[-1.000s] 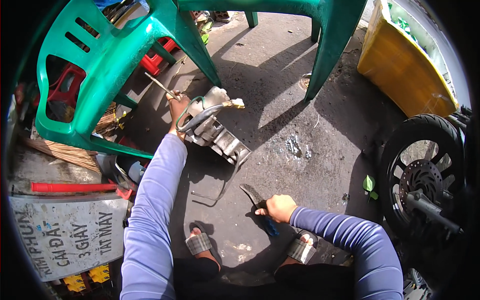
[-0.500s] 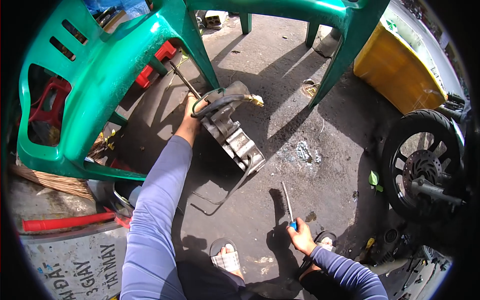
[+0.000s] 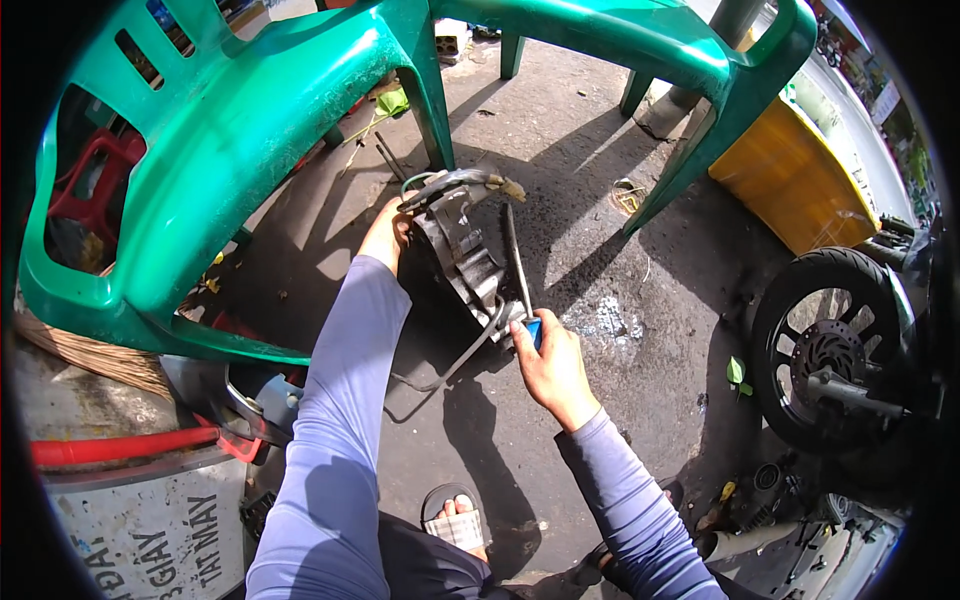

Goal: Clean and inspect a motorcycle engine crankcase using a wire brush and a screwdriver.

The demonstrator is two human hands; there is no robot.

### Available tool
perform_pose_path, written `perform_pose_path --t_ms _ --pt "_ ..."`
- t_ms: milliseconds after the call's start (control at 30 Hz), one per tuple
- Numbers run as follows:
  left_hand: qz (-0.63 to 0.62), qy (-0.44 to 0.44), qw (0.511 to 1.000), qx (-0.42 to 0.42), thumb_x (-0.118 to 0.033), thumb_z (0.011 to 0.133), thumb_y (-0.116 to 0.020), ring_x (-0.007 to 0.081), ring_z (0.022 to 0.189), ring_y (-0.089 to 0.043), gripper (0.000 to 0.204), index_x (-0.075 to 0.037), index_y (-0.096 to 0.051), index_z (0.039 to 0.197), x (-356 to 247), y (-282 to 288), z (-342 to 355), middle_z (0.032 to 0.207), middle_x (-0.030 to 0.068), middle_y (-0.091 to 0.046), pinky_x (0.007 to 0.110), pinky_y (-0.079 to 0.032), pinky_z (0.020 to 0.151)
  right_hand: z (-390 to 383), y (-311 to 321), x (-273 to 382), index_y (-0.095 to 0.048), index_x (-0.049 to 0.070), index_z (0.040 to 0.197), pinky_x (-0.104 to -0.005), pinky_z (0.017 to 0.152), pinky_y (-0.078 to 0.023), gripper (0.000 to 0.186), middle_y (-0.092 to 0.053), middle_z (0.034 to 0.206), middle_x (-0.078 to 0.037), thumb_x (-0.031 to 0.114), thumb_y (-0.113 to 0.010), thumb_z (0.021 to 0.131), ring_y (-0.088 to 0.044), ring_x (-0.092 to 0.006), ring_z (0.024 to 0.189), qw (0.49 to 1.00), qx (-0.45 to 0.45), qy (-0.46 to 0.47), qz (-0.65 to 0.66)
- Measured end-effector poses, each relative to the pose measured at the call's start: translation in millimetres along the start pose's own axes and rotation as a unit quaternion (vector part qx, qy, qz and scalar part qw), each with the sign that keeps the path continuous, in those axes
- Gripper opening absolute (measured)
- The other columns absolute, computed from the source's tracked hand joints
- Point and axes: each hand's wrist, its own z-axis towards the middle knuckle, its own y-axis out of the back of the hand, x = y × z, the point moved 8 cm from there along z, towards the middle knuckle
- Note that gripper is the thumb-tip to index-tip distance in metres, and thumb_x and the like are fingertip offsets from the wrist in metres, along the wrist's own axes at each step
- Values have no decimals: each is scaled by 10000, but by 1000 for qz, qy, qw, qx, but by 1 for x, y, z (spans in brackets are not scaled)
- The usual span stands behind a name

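Note:
My left hand (image 3: 385,235) is closed round the far left side of a grey metal motor-like part (image 3: 462,240). A dark cable with a pale connector (image 3: 510,189) runs across its top, and a thin black hose (image 3: 440,380) trails from its lower end. Two thin rods (image 3: 388,158) stick out beyond my left hand. In my right hand (image 3: 557,375) is a blue-handled tool (image 3: 515,260) with a long narrow shaft, darker toward its tip. The shaft lies alongside the part's right side; whether it touches I cannot tell. The left fingers are partly hidden.
Green plastic chairs (image 3: 230,170) stand at the left and far side. A yellow box (image 3: 800,180) sits at the far right, above a black wheel (image 3: 830,345) with a brake disc. A lettered white board (image 3: 190,530) and a red strip (image 3: 120,447) lie at the lower left.
My right hand has risen from near my feet to the metal part, bringing the blue-handled tool beside it. The left hand keeps its grip, with the part now turned more upright.

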Motion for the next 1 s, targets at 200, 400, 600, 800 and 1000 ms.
perform_pose_path --t_ms 200,400,600,800,1000 --pt "143 14 944 -298 -369 910 -622 97 479 -551 249 -147 -700 992 -13 99 -48 729 -16 -673 252 -422 411 -13 -45 -10 -496 -54 1052 -501 644 -507 289 -632 759 -299 201 -578 943 -646 -470 732 999 -25 -25 24" --pt "289 -137 887 -334 -576 803 -686 240 1025 -625 736 -27 -529 1267 -77 -18 -79 1105 146 -643 375 -478 885 -13 -40 -32 -500 -34 1060 -482 630 -486 256 -616 738 -279 179 -583 946 -631 -459 700 998 -54 -34 -5" --pt "791 36 559 -248 -496 627 -814 313 1205 -564 838 -84 -571 1314 -70 -106 -37 1279 166 -608 399 -426 1038 -7 -38 -28 -437 -32 1031 -504 635 -496 241 -623 743 -273 132 -572 918 -624 -471 709 996 -39 -9 -81" --pt "769 -5 543 -337 -427 671 -762 303 1180 -578 656 -111 -636 1232 -65 -113 -43 1250 135 -627 407 -430 1028 -24 -41 -33 -373 -39 1057 -539 633 -478 318 -581 706 -290 64 -584 843 -607 -489 701 994 -51 22 -93" --pt "753 -15 528 -392 -442 709 -741 320 1157 -577 597 -96 -651 1187 -60 -116 -63 1190 167 -635 420 -427 1014 18 -28 -20 -373 -61 1024 -511 630 -473 293 -557 691 -277 31 -573 829 -595 -467 685 995 -60 59 -62"
